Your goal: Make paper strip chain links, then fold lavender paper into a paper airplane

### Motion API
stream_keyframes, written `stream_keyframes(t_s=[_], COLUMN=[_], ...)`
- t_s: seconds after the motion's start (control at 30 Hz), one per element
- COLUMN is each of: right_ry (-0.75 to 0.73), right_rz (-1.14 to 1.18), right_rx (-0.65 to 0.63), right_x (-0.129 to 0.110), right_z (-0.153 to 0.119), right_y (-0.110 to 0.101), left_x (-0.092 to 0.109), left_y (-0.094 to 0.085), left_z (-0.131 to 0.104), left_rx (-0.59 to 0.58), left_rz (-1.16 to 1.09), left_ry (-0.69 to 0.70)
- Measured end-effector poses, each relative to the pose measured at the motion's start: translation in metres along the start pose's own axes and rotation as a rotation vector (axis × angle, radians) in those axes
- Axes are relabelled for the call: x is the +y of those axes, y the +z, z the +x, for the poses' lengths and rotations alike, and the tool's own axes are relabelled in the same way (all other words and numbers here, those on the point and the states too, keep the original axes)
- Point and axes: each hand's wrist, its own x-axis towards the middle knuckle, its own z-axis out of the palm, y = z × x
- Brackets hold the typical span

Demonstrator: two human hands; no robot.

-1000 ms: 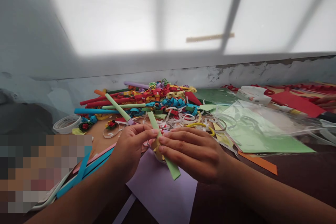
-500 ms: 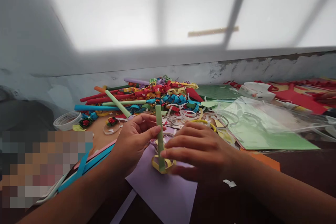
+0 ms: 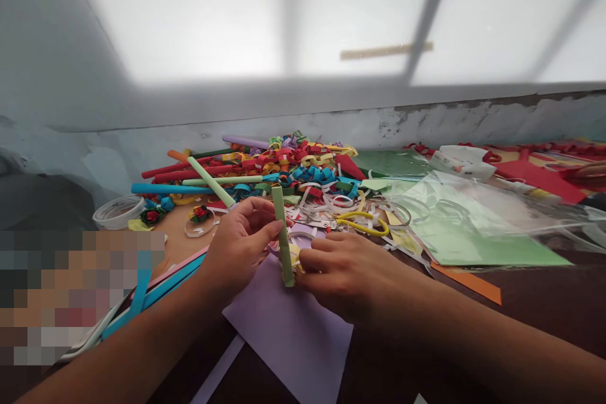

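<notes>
Right hand (image 3: 343,271) has curled beside the yellow paper loop (image 3: 294,254), grip unclear; left hand (image 3: 241,237) pinches a flat green strip (image 3: 285,255).

Scissors (image 3: 344,221) an obstacle beyond right hand (image 3: 336,273)

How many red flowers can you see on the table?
2: one red flower just right of the white roll, and another red flower farther right, nearer the left hand. More could be hidden in the colorful paper pile.
</notes>
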Motion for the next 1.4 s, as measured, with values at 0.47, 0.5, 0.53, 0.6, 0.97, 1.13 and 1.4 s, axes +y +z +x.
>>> stream_keyframes(t_s=[0.47, 0.5, 0.53, 0.6, 0.97, 1.13, 1.4], right_ry=[0.237, 0.240, 0.242, 0.241, 0.290, 0.147, -0.040], right_rz=[0.198, 0.215, 0.224, 0.234, 0.518, 0.337, 0.032], right_rx=[0.047, 0.064, 0.086, 0.141, 0.585, 0.625, 0.462], right_x=[0.006, 0.005, 0.005, 0.006, 0.010, 0.009, 0.010], right_z=[0.000, 0.000, 0.000, 0.000, 0.001, -0.001, 0.003], right_y=[0.002, 0.000, -0.002, -0.004, 0.008, 0.010, 0.003], left_x=[0.008, 0.008, 0.009, 0.009, 0.000, 0.009, 0.013], left_y=[0.001, 0.001, 0.001, 0.002, 0.000, 0.004, 0.007], left_z=[0.001, 0.001, 0.001, 0.000, -0.007, -0.009, -0.010], left_rx=[0.239, 0.240, 0.232, 0.209, -0.161, -0.099, -0.053], left_rz=[-0.101, -0.104, -0.104, -0.098, -0.124, -0.204, -0.168], left_ry=[0.203, 0.215, 0.215, 0.199, -0.089, -0.122, -0.170])
